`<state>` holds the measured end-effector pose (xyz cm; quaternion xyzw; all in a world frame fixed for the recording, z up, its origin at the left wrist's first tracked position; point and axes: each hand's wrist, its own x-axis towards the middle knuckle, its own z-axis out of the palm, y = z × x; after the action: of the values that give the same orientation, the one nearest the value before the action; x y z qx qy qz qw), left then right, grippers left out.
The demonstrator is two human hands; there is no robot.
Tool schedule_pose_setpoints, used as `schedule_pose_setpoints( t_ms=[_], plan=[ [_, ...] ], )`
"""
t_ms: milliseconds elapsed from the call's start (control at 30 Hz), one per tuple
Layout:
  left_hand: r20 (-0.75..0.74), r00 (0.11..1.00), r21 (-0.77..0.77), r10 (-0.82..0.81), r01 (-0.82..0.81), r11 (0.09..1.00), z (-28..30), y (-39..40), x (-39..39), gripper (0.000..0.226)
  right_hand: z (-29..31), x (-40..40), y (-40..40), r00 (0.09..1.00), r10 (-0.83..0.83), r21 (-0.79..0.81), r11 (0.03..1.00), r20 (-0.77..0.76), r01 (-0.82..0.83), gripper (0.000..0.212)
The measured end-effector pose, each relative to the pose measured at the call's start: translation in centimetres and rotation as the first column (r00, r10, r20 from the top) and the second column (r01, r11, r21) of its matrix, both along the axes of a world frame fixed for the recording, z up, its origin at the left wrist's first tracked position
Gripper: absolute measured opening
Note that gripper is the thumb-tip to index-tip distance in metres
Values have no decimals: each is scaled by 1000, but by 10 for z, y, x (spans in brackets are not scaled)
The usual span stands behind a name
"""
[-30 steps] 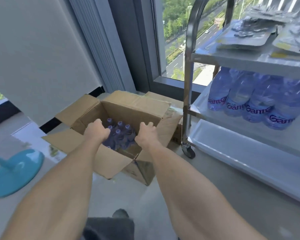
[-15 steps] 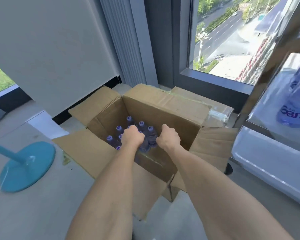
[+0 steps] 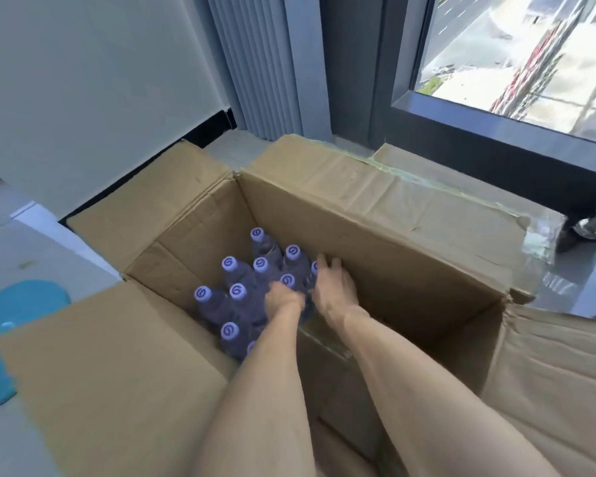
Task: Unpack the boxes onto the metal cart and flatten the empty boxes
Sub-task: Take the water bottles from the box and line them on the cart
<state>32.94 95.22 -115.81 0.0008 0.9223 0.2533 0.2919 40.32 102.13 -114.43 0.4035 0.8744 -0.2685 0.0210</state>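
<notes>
Box of bottles, both hands inside

Cardboard box (image 3: pixel 375 256) open on the floor, all four flaps folded outward, near flap (image 3: pixel 111 380) filling the lower left. At far left, part of a blue disc-shaped base (image 3: pixel 18 311) on the floor, cut off by the frame edge and partly covered by that flap; impossible to tell what it belongs to. Behind it, white wall panel (image 3: pixel 83 80) with a dark strip along its foot.

Inside the box, packed against the left wall: a cluster of upright bottles (image 3: pixel 227 304) with pale purple caps, bodies dark and blurred, apparently wrapped together in clear film, though hard to confirm. Nearest bottles hidden under the left forearm, so no full count possible.

Left hand (image 3: pixel 284 299) down on top of the bottle cluster, fingers curled into the film or around a bottle neck; fingertips hidden and smeared by motion blur, exact grip unclear. Just beside it, right hand (image 3: pixel 332 287) at the right edge of the cluster, fingers fairly straight and loosely spread, tips near the far inner wall of the box; whether touching bottle, film or cardboard cannot be told. Right half of the box floor bare.

Further right, far flap with greenish tape remnants, then a second piece of flat cardboard (image 3: pixel 561 380) cut off at the edge. Upper right, window (image 3: pixel 516 49) onto a street. Beneath its sill, a crumpled shiny object (image 3: pixel 589 228), unidentifiable.
</notes>
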Motion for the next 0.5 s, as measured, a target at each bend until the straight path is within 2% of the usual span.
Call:
schedule_pose_setpoints(
  t_ms=[67,133,233,300,400,500],
  plan=[
    [-17,986,127,166,-162,979,-15,-3,4,48,-13,-1,2,998,-43,-28,999,-56,42,50],
    [-14,967,254,254,-242,936,-20,-9,15,52,-21,0,0,975,-150,-133,983,-165,129,37],
    [106,933,431,343,-354,830,-21,-19,29,49,-24,11,-9,835,-434,-461,850,-338,255,30],
    [221,877,493,427,-478,727,-8,-22,29,51,-20,25,-11,768,-533,-530,792,-355,304,27],
    [346,795,544,498,-602,584,27,-28,24,62,8,43,-3,737,-576,-606,741,-354,288,26],
    [439,729,581,525,-676,454,76,-33,28,59,52,61,6,672,-636,-739,645,-379,193,6]
  ],
)
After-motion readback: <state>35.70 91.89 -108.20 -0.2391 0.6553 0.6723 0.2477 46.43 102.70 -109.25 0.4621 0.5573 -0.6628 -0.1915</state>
